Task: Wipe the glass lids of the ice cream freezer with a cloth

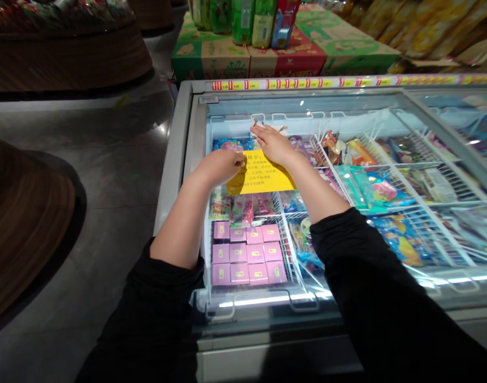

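Observation:
A yellow paper sign (pixel 263 178) with printed characters lies on the glass lid of a chest freezer (pixel 172 159). My left hand (pixel 222 166) is closed, its curled fingertips at the sign's upper left corner; whether they pinch the paper is hidden. Just past the sign's top edge, my right hand (pixel 274 144) lies flat with fingers stretched forward. A crumpled white piece (pixel 282 129) shows around those fingertips; I cannot tell whether it is cloth, paper or a wrapper under the glass. Pink boxes (pixel 247 254) stand in rows below, inside a wire basket.
More wire baskets with colourful frozen packets (pixel 398 234) fill the freezer rightward. Price labels (pixel 299 83) line its back edge. Behind stand green and red cartons (pixel 287 56) topped with bottles (pixel 242 21). Round wooden display stands (pixel 27 223) are on the floor at left.

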`<state>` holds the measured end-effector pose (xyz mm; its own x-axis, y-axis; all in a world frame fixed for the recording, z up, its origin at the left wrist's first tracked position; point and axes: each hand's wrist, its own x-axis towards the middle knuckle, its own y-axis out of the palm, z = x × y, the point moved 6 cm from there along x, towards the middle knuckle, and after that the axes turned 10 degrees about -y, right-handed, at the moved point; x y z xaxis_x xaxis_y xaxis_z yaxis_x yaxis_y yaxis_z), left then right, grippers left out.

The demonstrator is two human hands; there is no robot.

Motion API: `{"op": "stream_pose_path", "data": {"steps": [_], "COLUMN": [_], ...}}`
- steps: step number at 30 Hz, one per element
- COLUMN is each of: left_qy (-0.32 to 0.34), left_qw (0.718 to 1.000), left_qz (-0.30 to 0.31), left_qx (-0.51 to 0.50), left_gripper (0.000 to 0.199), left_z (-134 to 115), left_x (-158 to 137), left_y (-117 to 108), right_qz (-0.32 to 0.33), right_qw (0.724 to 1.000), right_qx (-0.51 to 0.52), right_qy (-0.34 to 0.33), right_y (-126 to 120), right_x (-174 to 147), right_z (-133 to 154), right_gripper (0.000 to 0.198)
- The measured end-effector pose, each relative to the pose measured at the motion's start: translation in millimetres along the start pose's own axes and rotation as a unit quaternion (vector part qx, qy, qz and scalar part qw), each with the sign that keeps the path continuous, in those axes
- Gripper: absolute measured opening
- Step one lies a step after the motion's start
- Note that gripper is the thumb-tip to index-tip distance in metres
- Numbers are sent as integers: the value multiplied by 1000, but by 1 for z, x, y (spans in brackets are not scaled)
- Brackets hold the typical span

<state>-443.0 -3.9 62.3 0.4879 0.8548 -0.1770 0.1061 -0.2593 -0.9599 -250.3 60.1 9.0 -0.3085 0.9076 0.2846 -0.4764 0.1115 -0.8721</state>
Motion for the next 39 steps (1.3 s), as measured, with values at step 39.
{"op": "stream_pose_path", "data": {"steps": [39], "left_qy": [-19], "left_qw": [1000], "left_qz": [12], "left_qx": [-16], "left_gripper": [37], "left_z": [2], "left_x": [-1], "left_y": [0], "right_qz": [13], "right_qw": [1000], "right_qx": [-4], "right_qy": [18], "right_y": [5], "right_x": [36], "right_z": [-25], "right_gripper": [55]}}
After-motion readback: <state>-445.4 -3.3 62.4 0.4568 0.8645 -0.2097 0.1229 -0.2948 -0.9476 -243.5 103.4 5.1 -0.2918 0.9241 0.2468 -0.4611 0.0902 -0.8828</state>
